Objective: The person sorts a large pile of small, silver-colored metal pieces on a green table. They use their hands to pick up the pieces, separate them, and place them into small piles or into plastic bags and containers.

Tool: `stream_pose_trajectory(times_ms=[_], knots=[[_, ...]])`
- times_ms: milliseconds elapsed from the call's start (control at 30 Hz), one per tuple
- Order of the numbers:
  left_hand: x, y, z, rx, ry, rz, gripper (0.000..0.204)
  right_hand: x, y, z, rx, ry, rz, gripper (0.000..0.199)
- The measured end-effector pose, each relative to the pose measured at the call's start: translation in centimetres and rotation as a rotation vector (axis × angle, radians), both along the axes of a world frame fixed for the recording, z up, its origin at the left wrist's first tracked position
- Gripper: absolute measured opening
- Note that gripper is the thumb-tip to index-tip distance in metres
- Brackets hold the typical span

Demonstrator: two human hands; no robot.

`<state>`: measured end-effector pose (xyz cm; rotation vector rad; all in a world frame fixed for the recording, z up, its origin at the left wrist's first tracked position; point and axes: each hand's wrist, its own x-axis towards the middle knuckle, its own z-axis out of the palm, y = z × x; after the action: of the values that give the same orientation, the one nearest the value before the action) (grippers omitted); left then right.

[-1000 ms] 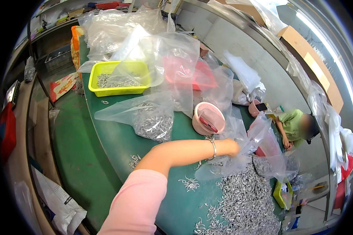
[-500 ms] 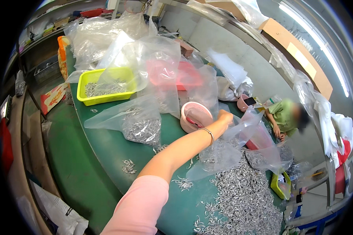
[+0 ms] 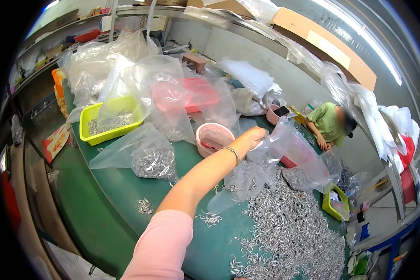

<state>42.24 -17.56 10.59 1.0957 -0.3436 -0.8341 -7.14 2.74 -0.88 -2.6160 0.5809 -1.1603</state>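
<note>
My left arm, in a pink sleeve with a bangle at the wrist, stretches across the green table (image 3: 210, 245). At its end my left hand (image 3: 255, 137) is closed on the upper edge of a clear plastic bag (image 3: 247, 175), which holds small silvery metal pieces. Its fingertips are partly hidden. Below and to the right of the bag spreads a large heap of small curved metal pieces (image 3: 289, 228). Just left of the hand stands a round pink basket (image 3: 214, 129) with something red inside. My right hand is not in view.
Another filled plastic bag (image 3: 154, 161) and a yellow-green basket (image 3: 109, 135) of metal pieces are at left. Pink trays (image 3: 191, 93) lie under plastic behind. A person in a green shirt (image 3: 329, 122) works at the far right, near a small yellow-green basket (image 3: 335, 203).
The view has shifted, so the table's things sit farther left and more of the heap shows. My left hand keeps its hold on the plastic bag.
</note>
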Motion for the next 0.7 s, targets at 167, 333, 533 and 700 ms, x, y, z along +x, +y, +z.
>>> stream_pose_trajectory(times_ms=[167,333,533,700], knots=[[2.2,1.7,0.4,0.150,-0.427,0.011,0.013,-0.2,-0.3,-0.1,0.052,0.027,0.021,0.019],[-4.9,10.7,5.4,0.034,-0.672,0.246,0.027,-0.7,-0.9,-0.8,0.205,0.042,0.016,0.019],[-21.0,22.8,3.5,-0.100,-0.972,0.112,0.019,-1.0,-2.4,1.4,0.330,0.244,-0.070,0.035],[-28.3,25.0,-5.6,0.184,-1.197,-0.518,0.037,-1.3,-4.4,1.5,0.254,0.523,0.115,0.040]])
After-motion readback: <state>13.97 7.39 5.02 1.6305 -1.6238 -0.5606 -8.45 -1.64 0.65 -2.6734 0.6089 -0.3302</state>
